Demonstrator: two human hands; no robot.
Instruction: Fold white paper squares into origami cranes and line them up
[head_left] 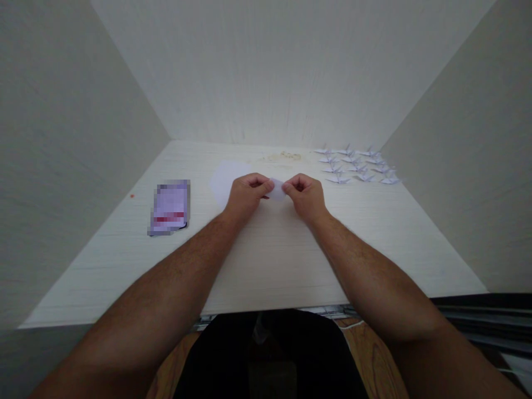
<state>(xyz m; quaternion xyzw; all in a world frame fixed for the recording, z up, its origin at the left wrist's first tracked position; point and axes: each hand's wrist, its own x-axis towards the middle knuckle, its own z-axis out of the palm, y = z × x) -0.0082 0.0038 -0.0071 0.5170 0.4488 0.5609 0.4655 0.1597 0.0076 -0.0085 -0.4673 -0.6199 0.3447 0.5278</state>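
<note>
A small piece of white paper (pixel 277 189) is held just above the table, between both hands. My left hand (pixel 249 191) pinches its left edge between thumb and fingers. On the opposite edge, my right hand (pixel 305 194) has a similar pinch. Whether the paper is folded is too small to tell. Partly behind my left hand lies a pale stack of white paper (pixel 224 178). Several white folded paper cranes (pixel 355 166) stand in rows at the back right, beyond my right hand.
A blurred-out flat purple object with a red stripe (pixel 170 208) lies on the left of the white table (pixel 270 266). Near it is a small orange spot (pixel 132 196). Yellowish marks (pixel 291 156) show at the back. Pale walls enclose the table on three sides.
</note>
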